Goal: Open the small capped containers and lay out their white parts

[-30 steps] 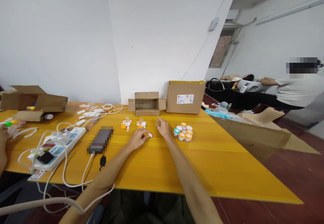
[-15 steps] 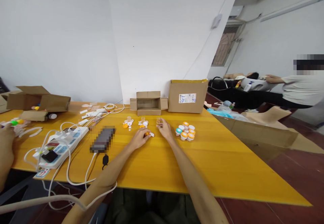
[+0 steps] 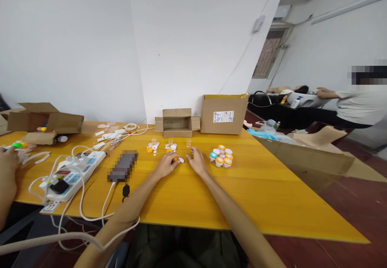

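My left hand (image 3: 165,165) rests on the yellow table (image 3: 272,195) with its fingers pinched on a small orange and white part (image 3: 177,160). Just to its right lies my right hand (image 3: 197,162), fingers stretched out and holding nothing. A small clear cup (image 3: 188,143) stands alone beyond my right hand. Two more clear cups with small white and orange pieces (image 3: 153,147) stand beyond my left hand. A cluster of small lidded jars (image 3: 221,156) with orange, white and teal lids sits right of my right hand.
A small open cardboard box (image 3: 177,122) and a closed box (image 3: 224,114) stand at the table's back edge. A white power strip (image 3: 71,172) with cables, a blurred dark device (image 3: 122,165) and another box (image 3: 45,118) lie left. Another person's hand (image 3: 7,167) is at far left; a person sits far right.
My right hand has drawn back from the clear cup, which now stands free, and has come down nearer my left hand. My left hand has stayed on the small part.
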Motion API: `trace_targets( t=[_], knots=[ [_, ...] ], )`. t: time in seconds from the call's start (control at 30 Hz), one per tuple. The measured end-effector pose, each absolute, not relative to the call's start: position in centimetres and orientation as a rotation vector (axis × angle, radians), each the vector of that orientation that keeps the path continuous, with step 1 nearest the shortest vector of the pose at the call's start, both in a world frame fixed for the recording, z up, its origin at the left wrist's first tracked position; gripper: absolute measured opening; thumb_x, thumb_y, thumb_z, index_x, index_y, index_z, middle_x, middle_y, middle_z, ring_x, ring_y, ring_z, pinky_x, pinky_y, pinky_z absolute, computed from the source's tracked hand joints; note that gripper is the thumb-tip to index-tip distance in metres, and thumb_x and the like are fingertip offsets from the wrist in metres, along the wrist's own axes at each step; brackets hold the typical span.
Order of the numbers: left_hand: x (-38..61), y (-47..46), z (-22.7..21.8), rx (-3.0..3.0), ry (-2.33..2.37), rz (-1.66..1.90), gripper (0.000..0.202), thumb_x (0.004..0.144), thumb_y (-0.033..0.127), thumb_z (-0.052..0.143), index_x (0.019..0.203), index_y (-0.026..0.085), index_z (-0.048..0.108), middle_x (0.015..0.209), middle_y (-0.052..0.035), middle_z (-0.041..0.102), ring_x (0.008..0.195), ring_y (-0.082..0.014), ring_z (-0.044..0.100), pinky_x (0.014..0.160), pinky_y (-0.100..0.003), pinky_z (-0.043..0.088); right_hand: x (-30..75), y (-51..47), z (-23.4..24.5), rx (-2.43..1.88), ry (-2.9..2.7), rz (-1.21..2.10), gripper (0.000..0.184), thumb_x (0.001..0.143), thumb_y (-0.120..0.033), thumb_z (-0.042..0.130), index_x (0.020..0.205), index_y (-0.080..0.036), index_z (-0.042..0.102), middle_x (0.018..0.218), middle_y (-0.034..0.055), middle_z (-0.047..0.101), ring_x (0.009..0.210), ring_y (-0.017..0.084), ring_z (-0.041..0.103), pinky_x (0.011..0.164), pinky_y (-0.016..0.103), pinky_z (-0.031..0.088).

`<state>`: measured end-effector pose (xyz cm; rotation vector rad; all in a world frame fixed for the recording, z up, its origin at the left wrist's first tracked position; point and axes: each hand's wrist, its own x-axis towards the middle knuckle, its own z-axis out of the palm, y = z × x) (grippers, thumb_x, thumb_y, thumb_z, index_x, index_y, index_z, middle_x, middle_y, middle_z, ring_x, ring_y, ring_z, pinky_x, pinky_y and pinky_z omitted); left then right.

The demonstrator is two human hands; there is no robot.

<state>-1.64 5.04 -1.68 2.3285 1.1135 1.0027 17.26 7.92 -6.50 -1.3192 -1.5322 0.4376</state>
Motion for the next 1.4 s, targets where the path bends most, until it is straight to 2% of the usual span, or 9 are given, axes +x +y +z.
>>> trace_targets(
  t=[0.2, 0.37, 0.63, 0.83, 1.03, 1.23, 1.4],
  knots=[
    [-1.8, 5.3, -2.0, 2.326, 1.107, 1.019, 0.013, 0.086, 0.021, 0.065, 0.094, 0.024, 0.074, 0.094, -0.0030, 0.073, 0.092, -0.0201, 0.065, 0.090, -0.030, 0.051, 16.8, 5.8, -5.5, -1.230, -1.669, 0.476, 0.012, 0.077, -0.017, 0.062, 0.087, -0.023, 0.066, 0.093, 0.0049, 0.068, 0.090, 0.022, 0.066, 0.087, 0.038, 0.054],
    [-1.8, 5.4, -2.0, 2.335, 1.083, 1.012, 0.014, 0.085, 0.018, 0.064, 0.094, 0.024, 0.074, 0.092, -0.0024, 0.073, 0.090, -0.0193, 0.064, 0.089, -0.030, 0.051, 16.5, 4.2, -4.9, -1.120, -1.804, 0.474, 0.007, 0.082, -0.019, 0.063, 0.083, -0.024, 0.068, 0.090, 0.0032, 0.069, 0.090, 0.021, 0.065, 0.086, 0.035, 0.052],
    [-1.9, 5.3, -1.6, 2.310, 1.076, 0.974, 0.017, 0.087, 0.025, 0.064, 0.101, 0.024, 0.074, 0.091, -0.0026, 0.073, 0.086, -0.0192, 0.063, 0.087, -0.030, 0.051, 16.3, 4.0, -4.5, -1.142, -1.878, 0.426, 0.010, 0.079, -0.014, 0.066, 0.081, -0.024, 0.063, 0.089, 0.0017, 0.066, 0.090, 0.020, 0.062, 0.085, 0.035, 0.050],
    [-2.3, 5.7, -2.2, 2.277, 1.063, 0.978, 0.022, 0.085, 0.024, 0.065, 0.106, 0.022, 0.072, 0.094, -0.0040, 0.073, 0.085, -0.0195, 0.064, 0.086, -0.033, 0.052, 16.1, 4.0, -4.5, -1.194, -1.838, 0.441, 0.011, 0.080, -0.014, 0.064, 0.079, -0.024, 0.061, 0.086, 0.0014, 0.066, 0.086, 0.020, 0.064, 0.083, 0.034, 0.051],
    [-2.3, 5.8, -2.4, 2.289, 1.070, 0.998, 0.028, 0.082, 0.020, 0.067, 0.110, 0.022, 0.069, 0.101, -0.0050, 0.072, 0.093, -0.0216, 0.066, 0.091, -0.035, 0.052, 16.0, 3.9, -4.2, -1.193, -1.775, 0.498, 0.006, 0.082, -0.018, 0.062, 0.081, -0.023, 0.062, 0.084, 0.0019, 0.069, 0.081, 0.019, 0.066, 0.077, 0.032, 0.052],
    [-2.0, 5.1, -1.9, 2.326, 1.021, 1.030, 0.035, 0.085, 0.017, 0.062, 0.120, 0.023, 0.063, 0.114, -0.0066, 0.070, 0.105, -0.0225, 0.065, 0.098, -0.037, 0.051, 15.9, 3.7, -3.8, -1.177, -1.745, 0.575, 0.004, 0.085, -0.022, 0.058, 0.084, -0.023, 0.062, 0.084, 0.0024, 0.072, 0.078, 0.020, 0.067, 0.074, 0.031, 0.052],
    [-1.9, 4.7, -1.2, 2.351, 0.996, 1.064, 0.027, 0.090, 0.020, 0.058, 0.117, 0.024, 0.066, 0.112, -0.0067, 0.069, 0.107, -0.0218, 0.064, 0.099, -0.036, 0.050, 16.1, 3.7, -3.7, -1.129, -1.763, 0.603, 0.012, 0.088, -0.024, 0.053, 0.081, -0.024, 0.063, 0.081, 0.0008, 0.072, 0.077, 0.019, 0.067, 0.075, 0.031, 0.051]
  ],
)
